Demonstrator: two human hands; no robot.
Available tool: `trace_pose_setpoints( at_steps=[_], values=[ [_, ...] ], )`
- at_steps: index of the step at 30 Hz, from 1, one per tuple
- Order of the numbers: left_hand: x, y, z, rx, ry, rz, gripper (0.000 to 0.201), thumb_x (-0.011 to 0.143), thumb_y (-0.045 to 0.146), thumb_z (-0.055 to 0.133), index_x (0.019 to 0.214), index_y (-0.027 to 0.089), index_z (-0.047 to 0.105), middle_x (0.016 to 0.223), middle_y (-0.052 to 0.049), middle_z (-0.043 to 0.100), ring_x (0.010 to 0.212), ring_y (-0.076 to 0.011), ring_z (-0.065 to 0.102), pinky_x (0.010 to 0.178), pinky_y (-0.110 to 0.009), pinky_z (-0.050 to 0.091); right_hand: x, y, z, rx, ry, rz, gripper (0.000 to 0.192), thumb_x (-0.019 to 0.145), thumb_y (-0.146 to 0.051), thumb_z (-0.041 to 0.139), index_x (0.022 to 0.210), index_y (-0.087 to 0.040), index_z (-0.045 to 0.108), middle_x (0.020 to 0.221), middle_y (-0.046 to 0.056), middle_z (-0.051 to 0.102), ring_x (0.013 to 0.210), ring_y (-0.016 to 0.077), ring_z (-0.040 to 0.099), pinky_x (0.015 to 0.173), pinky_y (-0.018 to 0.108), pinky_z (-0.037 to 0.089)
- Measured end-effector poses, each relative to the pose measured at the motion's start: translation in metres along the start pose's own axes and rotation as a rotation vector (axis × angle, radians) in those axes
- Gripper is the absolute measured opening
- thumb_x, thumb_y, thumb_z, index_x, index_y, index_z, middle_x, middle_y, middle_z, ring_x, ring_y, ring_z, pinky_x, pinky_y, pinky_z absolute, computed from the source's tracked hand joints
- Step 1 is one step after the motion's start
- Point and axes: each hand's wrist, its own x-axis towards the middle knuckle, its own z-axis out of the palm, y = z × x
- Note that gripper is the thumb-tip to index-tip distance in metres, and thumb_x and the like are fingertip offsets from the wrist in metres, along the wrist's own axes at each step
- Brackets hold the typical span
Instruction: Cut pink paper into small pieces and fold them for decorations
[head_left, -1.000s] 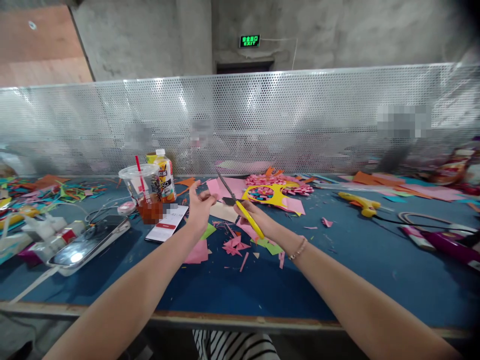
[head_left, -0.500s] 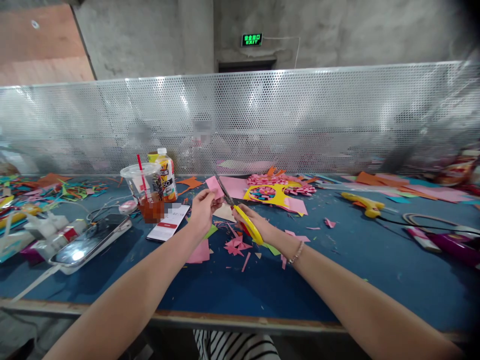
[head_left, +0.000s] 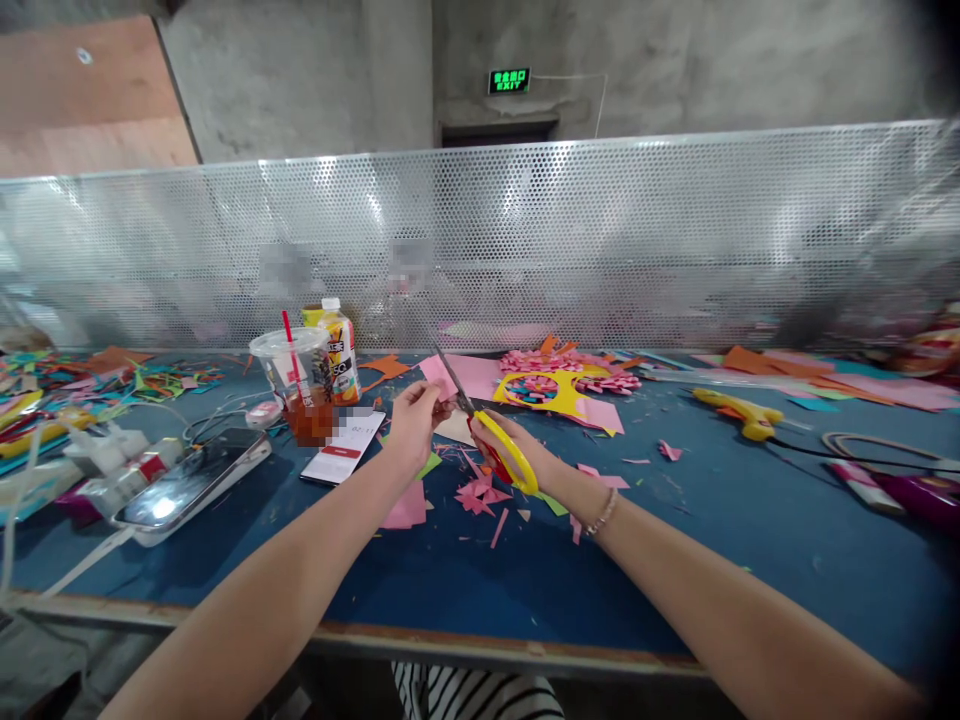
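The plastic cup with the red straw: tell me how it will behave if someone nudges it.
The plastic cup stands tall and narrow, so it would probably tip rather than slide. Only a little dark drink shows at the bottom, so it is likely light and easily shoved. If it tips, it could spill toward the phone close by.

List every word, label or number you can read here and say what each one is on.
"EXIT" in green, with small characters above it too small to read: the lit sign on the back wall.
Large dark letters, only partly visible, perhaps "SO": the drink bottle behind the plastic cup.
Print on the white card with a red bar: blurred, unreadable.
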Motion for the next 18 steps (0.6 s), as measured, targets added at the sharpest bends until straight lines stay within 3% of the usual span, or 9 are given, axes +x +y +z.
trace_pose_setpoints(
  at_steps=[4,7,12,15,18],
  values=[
    [-0.001,0.001,0.001,-0.003,-0.028,-0.008,0.022,0.061,0.028,0.066,0.059,0.016,0.048,0.054,0.002,0.056,0.049,-0.0050,0.050,0.054,-0.019,0.040,0.002,0.006,-0.001,-0.092,0.045,-0.095,0.038,0.075,-0.057,0.049,0.079,-0.020,0.047,0.058,-0.003,0.046,0.044,0.0086,0.040,0.041,0.024,0.034],
    [-0.001,0.002,0.002,-0.013,-0.042,-0.011,0.024,0.061,0.030,0.067,0.058,0.016,0.047,0.054,0.003,0.055,0.049,-0.0052,0.051,0.055,-0.019,0.040,0.002,0.007,-0.001,-0.152,0.081,-0.075,0.037,0.078,-0.056,0.045,0.081,-0.020,0.049,0.056,-0.003,0.046,0.042,0.0090,0.039,0.039,0.024,0.032],
    [-0.001,0.003,0.002,-0.027,-0.034,-0.024,0.025,0.060,0.030,0.068,0.059,0.016,0.048,0.055,0.002,0.057,0.049,-0.0054,0.051,0.054,-0.019,0.040,0.000,-0.001,0.002,-0.287,0.117,-0.170,0.035,0.079,-0.052,0.044,0.071,-0.019,0.047,0.058,-0.001,0.048,0.046,0.0097,0.041,0.042,0.024,0.034],
    [-0.002,0.003,0.002,-0.028,-0.049,-0.040,0.025,0.059,0.031,0.069,0.062,0.015,0.050,0.056,0.001,0.058,0.049,-0.0057,0.052,0.054,-0.019,0.041,0.002,0.000,0.003,-0.307,0.151,-0.127,0.037,0.082,-0.053,0.037,0.071,-0.019,0.045,0.055,-0.001,0.047,0.043,0.0102,0.041,0.041,0.024,0.035],
    [-0.003,0.003,0.003,-0.017,-0.068,-0.056,0.027,0.059,0.033,0.070,0.063,0.015,0.050,0.059,-0.001,0.060,0.051,-0.0062,0.053,0.055,-0.019,0.041,0.008,0.003,-0.007,-0.402,0.270,-0.081,0.032,0.084,-0.049,0.034,0.077,-0.019,0.044,0.060,0.001,0.053,0.048,0.0129,0.048,0.044,0.025,0.038]
  ],
)
